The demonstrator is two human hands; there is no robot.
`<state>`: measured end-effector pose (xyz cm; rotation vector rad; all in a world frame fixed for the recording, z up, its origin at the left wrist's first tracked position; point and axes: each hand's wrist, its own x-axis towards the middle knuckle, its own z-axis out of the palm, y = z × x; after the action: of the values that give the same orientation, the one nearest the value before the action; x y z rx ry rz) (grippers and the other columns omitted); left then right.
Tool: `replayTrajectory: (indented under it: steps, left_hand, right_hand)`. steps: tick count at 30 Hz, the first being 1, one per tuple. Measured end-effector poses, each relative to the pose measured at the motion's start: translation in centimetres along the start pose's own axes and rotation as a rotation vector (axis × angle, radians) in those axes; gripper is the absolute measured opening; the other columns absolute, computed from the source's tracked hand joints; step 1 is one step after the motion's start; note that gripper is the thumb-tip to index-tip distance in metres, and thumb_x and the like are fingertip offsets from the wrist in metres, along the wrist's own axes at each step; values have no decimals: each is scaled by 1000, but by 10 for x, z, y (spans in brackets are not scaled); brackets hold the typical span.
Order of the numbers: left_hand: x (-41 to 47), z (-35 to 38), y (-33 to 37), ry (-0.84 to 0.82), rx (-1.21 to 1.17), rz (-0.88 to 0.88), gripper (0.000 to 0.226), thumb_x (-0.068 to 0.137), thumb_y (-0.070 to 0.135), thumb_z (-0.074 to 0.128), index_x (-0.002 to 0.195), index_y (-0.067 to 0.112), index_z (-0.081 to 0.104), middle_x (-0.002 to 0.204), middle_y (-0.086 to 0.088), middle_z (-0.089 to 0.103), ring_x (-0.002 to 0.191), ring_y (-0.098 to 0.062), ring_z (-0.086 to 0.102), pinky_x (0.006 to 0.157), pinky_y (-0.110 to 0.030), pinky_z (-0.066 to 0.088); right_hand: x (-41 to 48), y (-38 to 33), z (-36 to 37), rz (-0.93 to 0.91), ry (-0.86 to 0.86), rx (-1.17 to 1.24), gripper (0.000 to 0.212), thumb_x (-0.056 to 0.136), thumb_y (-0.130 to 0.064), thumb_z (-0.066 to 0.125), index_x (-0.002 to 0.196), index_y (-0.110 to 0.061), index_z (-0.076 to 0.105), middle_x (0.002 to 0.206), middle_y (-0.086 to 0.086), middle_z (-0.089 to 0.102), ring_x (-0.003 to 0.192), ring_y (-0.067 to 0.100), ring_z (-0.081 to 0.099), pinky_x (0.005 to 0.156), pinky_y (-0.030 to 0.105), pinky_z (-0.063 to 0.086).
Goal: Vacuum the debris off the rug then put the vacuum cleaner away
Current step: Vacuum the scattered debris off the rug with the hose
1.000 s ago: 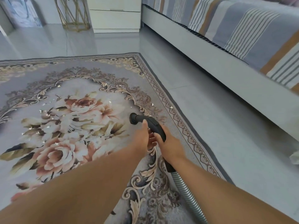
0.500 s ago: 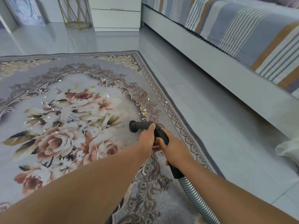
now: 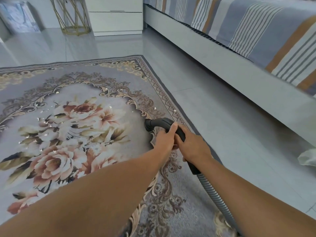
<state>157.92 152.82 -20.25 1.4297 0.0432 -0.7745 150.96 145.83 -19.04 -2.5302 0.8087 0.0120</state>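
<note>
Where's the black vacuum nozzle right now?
In the head view, the black vacuum nozzle is near the centre, over the ornate right border of the rug, gripped by the left hand and the right hand.

Glossy pale grey tiled floor [image 3: 213, 117], with a bed [image 3: 256, 31] along its right side: grey base, cover striped grey, white and ochre. Past the bed's far end stand a white drawer cabinet [image 3: 116, 16] and, further left, a gold wire stand [image 3: 73, 17]; a crumpled pale cloth [image 3: 307, 158] lies by its near end.
</note>
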Motion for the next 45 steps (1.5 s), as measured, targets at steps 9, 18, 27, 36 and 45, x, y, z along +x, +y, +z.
replayTrajectory:
  steps: [9,18,27,36,45]
  left_hand:
    - [58,6,23,3,-61,-13,37,96,37,55,115,5,61,101,-11,69,83,-20,66,65,-30,55]
    - [65,29,23,149,-153,-110,54,93,38,56,128,-3,53,120,-20,64,109,-34,63,91,-41,51]
    - [92,29,63,35,-303,12,12,92,17,61,95,7,54,95,-10,65,93,-27,64,90,-41,53]
    - [146,22,62,48,-462,-102,26,89,16,65,103,-5,58,95,-15,69,79,-25,67,74,-33,58]
    - [164,4,85,21,-528,-139,30,87,18,63,105,-6,62,80,-9,65,66,-20,62,61,-29,50]
  right_hand:
    - [65,-13,2,92,18,0,47,95,-61,29,140,-52,26,104,0,67,74,25,69,70,41,60]
    - [70,-13,-36,16,-146,208,35,100,-40,43,134,-47,46,79,2,65,49,18,63,49,29,57]
    - [108,-30,-32,47,124,104,34,100,-49,37,133,-46,42,89,-7,66,50,13,65,51,22,52]
    - [152,-49,-21,171,56,58,34,98,-49,39,132,-45,43,86,-11,59,58,14,67,54,26,56]
    - [179,-78,-31,112,-2,-80,37,98,-44,40,135,-40,45,95,-8,58,68,12,63,52,21,41]
